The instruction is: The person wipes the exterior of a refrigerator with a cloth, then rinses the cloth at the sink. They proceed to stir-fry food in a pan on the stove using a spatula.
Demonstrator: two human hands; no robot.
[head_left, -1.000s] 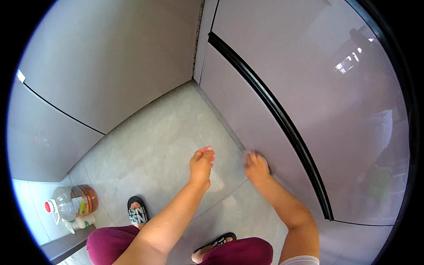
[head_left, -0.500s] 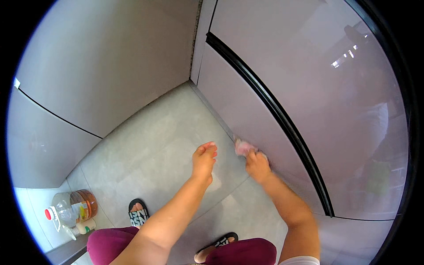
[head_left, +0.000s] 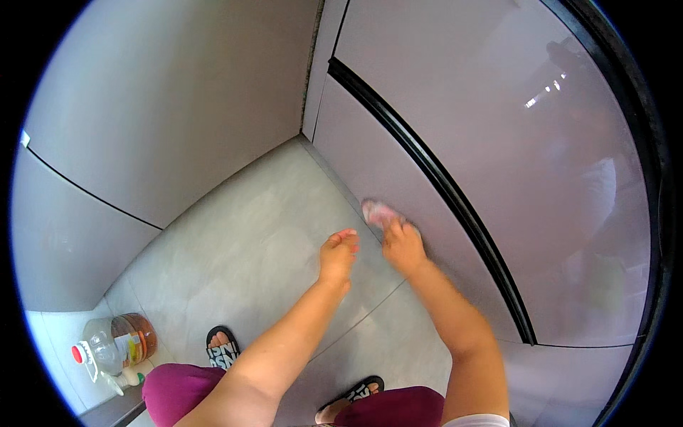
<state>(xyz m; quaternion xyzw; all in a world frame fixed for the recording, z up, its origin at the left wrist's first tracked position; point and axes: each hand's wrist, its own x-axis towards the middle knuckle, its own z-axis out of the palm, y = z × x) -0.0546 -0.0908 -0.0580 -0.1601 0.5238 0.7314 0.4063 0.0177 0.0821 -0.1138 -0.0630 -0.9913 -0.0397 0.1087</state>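
Note:
My right hand (head_left: 404, 248) is closed on a pink and white cloth (head_left: 379, 212), somewhat blurred. The cloth lies against the bottom of the glossy pinkish-grey cabinet front (head_left: 388, 160), close to where it meets the floor. Beside it, to the left, my left hand (head_left: 338, 255) hovers over the grey tiles with its fingers curled in. Nothing shows in that hand, and it touches neither the cloth nor the cabinet.
A long black handle strip (head_left: 434, 167) runs across the cabinet front. Another grey panel (head_left: 192, 92) meets it at the far corner. At lower left lie a large clear jug (head_left: 117, 341) with amber liquid and a smaller whitish bottle (head_left: 135, 373). My sandalled feet (head_left: 223, 345) rest on the floor tiles (head_left: 235, 249).
My right hand has slid the cloth away from me and slightly left along the cabinet's lower edge. My left hand has shifted a little to the right.

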